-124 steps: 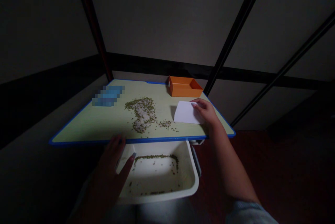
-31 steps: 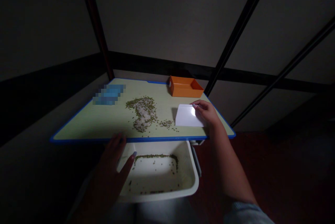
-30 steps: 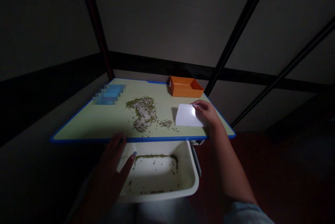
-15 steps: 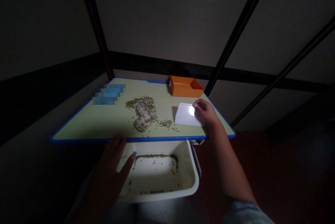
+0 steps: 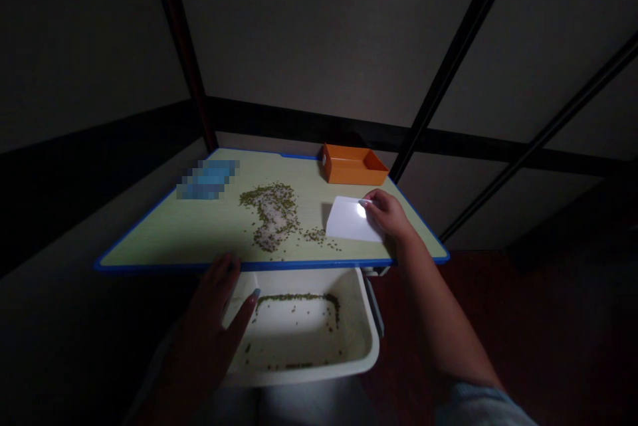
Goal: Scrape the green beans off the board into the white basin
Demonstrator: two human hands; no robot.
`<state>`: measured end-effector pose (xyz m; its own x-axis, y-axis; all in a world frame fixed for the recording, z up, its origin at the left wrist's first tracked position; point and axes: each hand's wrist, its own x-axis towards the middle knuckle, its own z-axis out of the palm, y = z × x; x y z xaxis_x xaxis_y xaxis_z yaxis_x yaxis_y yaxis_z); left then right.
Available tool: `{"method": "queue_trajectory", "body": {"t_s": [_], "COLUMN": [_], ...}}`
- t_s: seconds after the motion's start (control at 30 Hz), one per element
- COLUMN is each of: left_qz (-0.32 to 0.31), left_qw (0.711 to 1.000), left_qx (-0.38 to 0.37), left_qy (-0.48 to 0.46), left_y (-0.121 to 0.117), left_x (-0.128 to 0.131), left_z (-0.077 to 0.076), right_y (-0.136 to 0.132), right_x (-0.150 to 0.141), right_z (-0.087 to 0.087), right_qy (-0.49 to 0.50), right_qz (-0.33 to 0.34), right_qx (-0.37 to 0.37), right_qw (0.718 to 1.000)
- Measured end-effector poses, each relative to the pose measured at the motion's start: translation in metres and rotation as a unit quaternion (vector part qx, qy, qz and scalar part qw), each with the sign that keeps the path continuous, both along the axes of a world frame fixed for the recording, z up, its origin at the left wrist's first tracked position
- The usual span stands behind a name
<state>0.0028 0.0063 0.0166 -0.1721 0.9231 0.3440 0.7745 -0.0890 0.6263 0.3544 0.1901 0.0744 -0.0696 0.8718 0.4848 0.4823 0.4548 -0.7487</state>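
Note:
My right hand (image 5: 389,212) pinches the top right edge of a white plastic sheet (image 5: 343,220), tilted up on the table, with a bright glare on it. The sheet's left edge meets a small scatter of green beans (image 5: 313,235). Left of that lies a bigger pile of green beans mixed with white grains (image 5: 275,213). My left hand (image 5: 224,300), in shadow, has its thumb and fingers apart. It rests at the table's front edge and the left side of a white tub (image 5: 294,329), where green beans line the far inner edge.
An orange open box (image 5: 356,167) stands at the back right of the pale table (image 5: 164,233), which has a blue rim. A blurred blue item (image 5: 209,179) lies at the back left. Dark-framed wall panels (image 5: 309,34) rise close behind the table.
My right hand has moved the white sheet slightly left, so its edge now reaches the small scatter of green beans. My left hand has stayed in place.

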Motion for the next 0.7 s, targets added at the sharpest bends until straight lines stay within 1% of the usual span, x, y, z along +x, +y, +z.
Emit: {"method": "queue_trajectory", "body": {"t_s": [0.13, 0.37, 0.7], "left_qz": [0.001, 0.001, 0.006], "left_qw": [1.000, 1.000, 1.000], "left_qx": [-0.014, 0.010, -0.025], "left_qy": [0.000, 0.015, 0.007], "left_y": [-0.001, 0.001, -0.001], "left_x": [0.001, 0.000, 0.003], "left_z": [0.003, -0.002, 0.008], "right_y": [0.002, 0.005, 0.005], "right_x": [0.003, 0.009, 0.012], "right_z": [-0.002, -0.004, -0.002], "right_qy": [0.003, -0.001, 0.005], "right_qz": [0.000, -0.013, -0.026], "right_qx": [-0.009, -0.010, -0.014], "right_qw": [1.000, 1.000, 1.000]}}
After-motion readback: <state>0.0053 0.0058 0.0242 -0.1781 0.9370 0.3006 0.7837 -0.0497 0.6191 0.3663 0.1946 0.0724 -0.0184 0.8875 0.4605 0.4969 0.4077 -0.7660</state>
